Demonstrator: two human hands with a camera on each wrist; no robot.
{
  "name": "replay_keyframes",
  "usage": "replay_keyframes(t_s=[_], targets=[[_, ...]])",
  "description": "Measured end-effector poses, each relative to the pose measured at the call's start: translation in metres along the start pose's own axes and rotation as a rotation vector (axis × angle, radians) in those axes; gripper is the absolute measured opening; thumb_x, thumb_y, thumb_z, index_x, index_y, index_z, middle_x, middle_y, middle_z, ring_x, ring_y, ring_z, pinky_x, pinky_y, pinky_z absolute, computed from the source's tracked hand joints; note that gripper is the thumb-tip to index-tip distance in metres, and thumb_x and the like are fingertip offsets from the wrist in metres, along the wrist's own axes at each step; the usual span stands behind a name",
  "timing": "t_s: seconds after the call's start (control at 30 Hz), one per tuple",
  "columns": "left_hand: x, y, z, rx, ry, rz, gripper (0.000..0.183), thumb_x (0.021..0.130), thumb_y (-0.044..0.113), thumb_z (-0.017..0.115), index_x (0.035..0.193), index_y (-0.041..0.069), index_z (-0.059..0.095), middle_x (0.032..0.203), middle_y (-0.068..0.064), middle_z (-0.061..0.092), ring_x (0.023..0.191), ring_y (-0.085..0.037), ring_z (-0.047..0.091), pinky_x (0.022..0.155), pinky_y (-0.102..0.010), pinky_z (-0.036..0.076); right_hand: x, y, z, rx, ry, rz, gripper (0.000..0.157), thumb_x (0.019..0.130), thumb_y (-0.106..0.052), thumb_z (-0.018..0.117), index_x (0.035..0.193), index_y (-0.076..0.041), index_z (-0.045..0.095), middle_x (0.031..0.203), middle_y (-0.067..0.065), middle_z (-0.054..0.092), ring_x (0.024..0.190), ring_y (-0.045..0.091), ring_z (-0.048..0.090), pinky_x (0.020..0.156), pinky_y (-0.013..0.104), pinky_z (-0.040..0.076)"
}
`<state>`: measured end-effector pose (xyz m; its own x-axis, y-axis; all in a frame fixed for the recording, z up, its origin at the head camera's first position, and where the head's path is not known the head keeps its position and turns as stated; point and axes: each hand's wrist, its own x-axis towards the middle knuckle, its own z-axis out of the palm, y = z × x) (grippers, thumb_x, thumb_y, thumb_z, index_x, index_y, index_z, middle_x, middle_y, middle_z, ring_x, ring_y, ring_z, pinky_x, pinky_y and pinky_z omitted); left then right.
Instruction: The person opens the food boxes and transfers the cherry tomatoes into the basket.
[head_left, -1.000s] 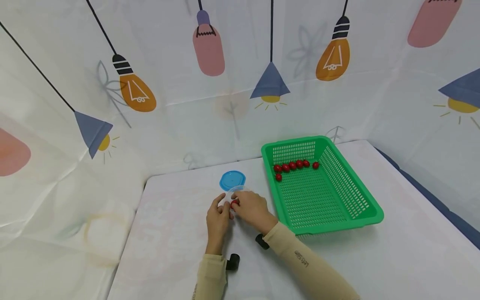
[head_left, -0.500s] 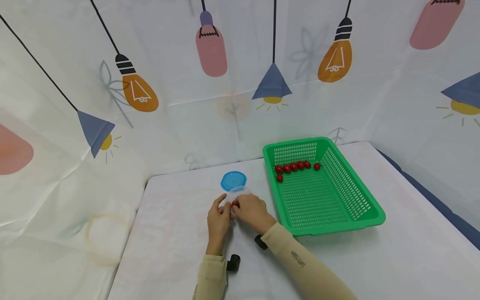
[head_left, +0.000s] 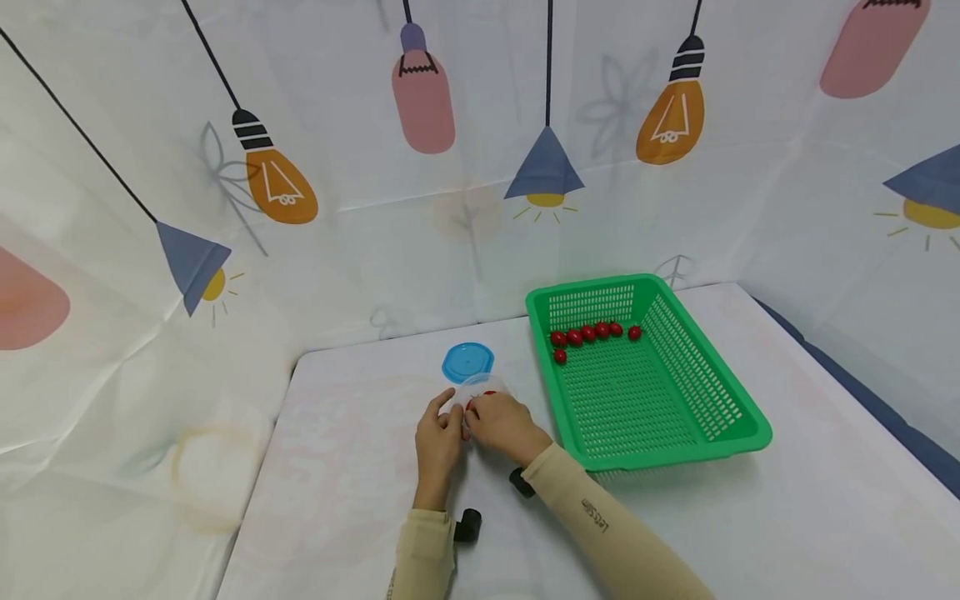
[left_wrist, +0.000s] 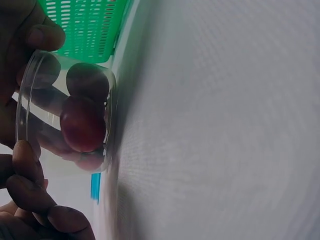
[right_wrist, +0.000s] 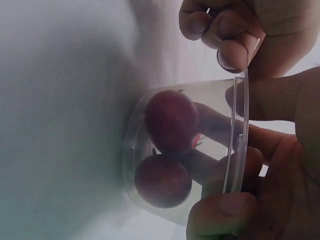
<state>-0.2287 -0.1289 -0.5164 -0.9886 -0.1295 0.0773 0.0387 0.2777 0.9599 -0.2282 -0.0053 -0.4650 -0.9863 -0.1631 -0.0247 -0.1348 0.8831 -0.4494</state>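
A clear plastic cup [left_wrist: 112, 90] stands on the table with several cherry tomatoes [right_wrist: 162, 181] inside. Its near part is hidden by the hands in the head view. My left hand [head_left: 437, 450] pinches the cup's rim between thumb and finger, the other fingers curled below. My right hand [head_left: 506, 427] reaches over the rim from the other side. Two of its fingers [right_wrist: 215, 120] extend down inside the cup and touch the tomatoes, while another digit curls outside the wall. A bit of red tomato [head_left: 490, 392] shows above the right knuckles.
A round blue lid [head_left: 467, 362] lies just behind the cup. To the right stands a green plastic basket [head_left: 570, 417] with several cherry tomatoes [head_left: 588, 333] lined along its back wall. A patterned cloth hangs behind and beside the white-covered table [head_left: 337, 467].
The red tomato seen between my right fingers is now lower in the cup, and another bit of red shows beyond that hand. The left hand stays at the rim.
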Motion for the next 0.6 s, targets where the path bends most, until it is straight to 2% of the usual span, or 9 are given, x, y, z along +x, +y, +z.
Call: replay_keyframes(t_s=[0.13,0.3,0.6], targets=[[0.0,-0.001,0.001,0.015,0.01,0.013,0.034,0.1,0.016,0.06,0.133,0.01,0.065,0.056,-0.004,0.061,0.051,-0.014,0.052,0.056,-0.028,0.042,0.0,0.001,0.0,0.063,0.003,-0.04,0.025,0.1,-0.018,0.06,0.078,-0.008,0.067,0.067,0.001,0.057,0.059,0.015,0.051,0.054,0.032,0.044],[0.0,-0.001,0.001,0.027,0.028,0.024,0.033,0.1,0.015,0.06,0.132,0.008,0.066,0.055,-0.003,0.06,0.05,-0.014,0.051,0.055,-0.027,0.041,-0.002,0.001,-0.003,0.093,-0.004,-0.05,0.02,0.101,-0.019,0.06,0.089,-0.008,0.072,0.077,0.0,0.064,0.063,0.013,0.052,0.057,0.03,0.045],[0.001,-0.004,0.002,0.024,0.051,0.051,0.03,0.099,0.012,0.062,0.128,0.006,0.068,0.054,0.0,0.057,0.049,-0.011,0.049,0.053,-0.026,0.04,-0.007,-0.003,-0.013,0.033,-0.033,-0.018,0.019,0.096,-0.029,0.066,0.102,-0.012,0.074,0.082,-0.003,0.065,0.068,0.014,0.054,0.061,0.035,0.048]])
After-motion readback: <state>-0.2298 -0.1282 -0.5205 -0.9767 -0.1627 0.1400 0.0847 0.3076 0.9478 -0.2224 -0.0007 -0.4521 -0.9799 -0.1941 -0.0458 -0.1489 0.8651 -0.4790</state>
